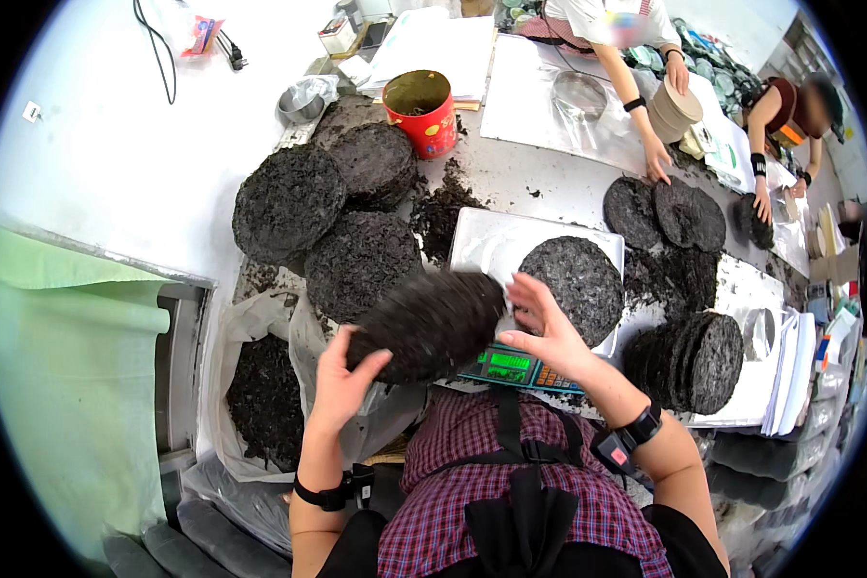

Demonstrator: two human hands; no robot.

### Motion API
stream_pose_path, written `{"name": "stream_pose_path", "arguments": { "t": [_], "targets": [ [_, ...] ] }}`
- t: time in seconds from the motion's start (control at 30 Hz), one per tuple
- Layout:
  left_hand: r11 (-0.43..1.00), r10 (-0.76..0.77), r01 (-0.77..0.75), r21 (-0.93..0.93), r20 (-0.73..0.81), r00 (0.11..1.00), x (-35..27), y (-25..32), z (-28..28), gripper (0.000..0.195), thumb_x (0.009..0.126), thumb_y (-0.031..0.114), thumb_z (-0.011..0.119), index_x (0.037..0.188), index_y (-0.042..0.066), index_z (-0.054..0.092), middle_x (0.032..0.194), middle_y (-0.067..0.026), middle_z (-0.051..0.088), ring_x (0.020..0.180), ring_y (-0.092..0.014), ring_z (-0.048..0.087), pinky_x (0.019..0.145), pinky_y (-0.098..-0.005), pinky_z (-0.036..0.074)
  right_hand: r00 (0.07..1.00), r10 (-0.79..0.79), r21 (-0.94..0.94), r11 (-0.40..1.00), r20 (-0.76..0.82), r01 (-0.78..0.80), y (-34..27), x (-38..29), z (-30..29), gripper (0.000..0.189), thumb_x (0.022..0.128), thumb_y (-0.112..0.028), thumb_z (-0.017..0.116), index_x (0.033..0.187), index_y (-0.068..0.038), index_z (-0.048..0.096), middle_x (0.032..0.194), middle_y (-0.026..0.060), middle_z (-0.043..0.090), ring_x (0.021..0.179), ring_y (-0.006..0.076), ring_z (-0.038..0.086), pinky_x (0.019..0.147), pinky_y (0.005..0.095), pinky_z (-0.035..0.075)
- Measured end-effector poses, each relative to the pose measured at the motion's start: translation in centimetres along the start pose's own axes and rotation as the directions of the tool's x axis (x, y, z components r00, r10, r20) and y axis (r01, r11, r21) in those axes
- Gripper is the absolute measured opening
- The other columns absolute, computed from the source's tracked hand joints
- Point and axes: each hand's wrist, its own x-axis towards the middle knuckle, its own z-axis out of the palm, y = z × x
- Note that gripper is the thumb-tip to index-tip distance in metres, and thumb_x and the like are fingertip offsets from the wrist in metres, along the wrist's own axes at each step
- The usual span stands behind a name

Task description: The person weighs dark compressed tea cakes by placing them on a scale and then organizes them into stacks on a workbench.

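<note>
My left hand grips the near-left edge of a dark disc of pressed leaf, apparently a tea cake, which is tilted and blurred. Just off its right end is my right hand, fingers apart and holding nothing. Beyond that hand another tea cake lies on the metal tray of a digital scale with a lit green display. Left of the scale, more tea cakes lie in overlapping piles.
An open bag of loose dark leaf stands at the left. A red tin is behind the piles. To the right, several cakes stand on edge in a row. One co-worker's hand touches cakes at the back; another person works farther right.
</note>
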Motion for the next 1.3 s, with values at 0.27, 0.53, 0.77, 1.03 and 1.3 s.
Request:
{"name": "stream_pose_path", "arguments": {
  "t": [0.27, 0.53, 0.77, 1.03, 1.3],
  "targets": [
    [0.948, -0.125, -0.118, 0.295, 0.688, 0.715, 0.2, -0.3, -0.2, 0.031, 0.078, 0.010, 0.068, 0.107, 0.001, 0.062, 0.088, -0.0149, 0.066, 0.076, -0.021, 0.065, 0.069, -0.0293, 0.049, 0.892, -0.045, -0.416, 0.873, 0.450, 0.254, -2.1, -2.0, 4.4, 0.020, 0.080, -0.019, 0.065, 0.094, -0.005, 0.062, 0.082, 0.0145, 0.062, 0.077, 0.0297, 0.060, 0.068, 0.0367, 0.047],
    [0.960, 0.161, -0.235, 0.150, 0.388, 0.908, 1.6, -2.8, 1.7, 0.031, 0.072, -0.004, 0.064, 0.102, 0.003, 0.067, 0.095, -0.0092, 0.068, 0.084, -0.017, 0.065, 0.075, -0.0276, 0.050, 0.773, 0.168, 0.347, 0.935, -0.612, 0.071, 3.0, -3.9, -2.8, 0.013, 0.084, -0.010, 0.063, 0.093, 0.000, 0.062, 0.089, 0.0066, 0.065, 0.082, 0.0125, 0.060, 0.072, 0.0278, 0.049],
    [0.977, -0.126, 0.160, -0.141, 0.223, 0.967, 3.9, -3.2, 3.1, 0.025, 0.077, 0.004, 0.068, 0.101, -0.003, 0.065, 0.103, -0.0060, 0.063, 0.092, -0.013, 0.058, 0.085, -0.0274, 0.044, 0.586, 0.267, 0.482, 0.841, -0.765, 0.246, 7.7, 0.2, -9.0, 0.023, 0.086, -0.010, 0.063, 0.106, 0.000, 0.058, 0.098, 0.0057, 0.064, 0.086, 0.0128, 0.059, 0.077, 0.0256, 0.047],
    [0.639, 0.210, -0.727, 0.251, 0.853, 0.478, 8.4, 3.7, 14.8, 0.023, 0.070, 0.020, 0.072, 0.092, 0.015, 0.067, 0.120, -0.0071, 0.054, 0.107, -0.028, 0.053, 0.089, -0.0394, 0.041, 0.953, -0.006, 0.204, 0.976, -0.302, 0.071, -1.5, -2.6, -8.5, 0.028, 0.082, -0.009, 0.068, 0.106, 0.000, 0.058, 0.095, -0.0001, 0.062, 0.087, 0.0072, 0.057, 0.077, 0.0230, 0.048],
    [0.626, 0.317, -0.722, 0.294, 0.750, 0.580, 8.8, 3.8, 16.4, 0.030, 0.064, 0.009, 0.073, 0.093, 0.013, 0.067, 0.092, -0.0044, 0.064, 0.083, -0.024, 0.061, 0.070, -0.0337, 0.046, 0.867, 0.154, 0.342, 0.940, -0.474, 0.020, 1.6, -3.4, -10.0, 0.016, 0.080, -0.012, 0.071, 0.075, -0.009, 0.056, 0.065, -0.0073, 0.045, 0.061, 0.0011, 0.040, 0.052, 0.0195, 0.034]
  ]
}}
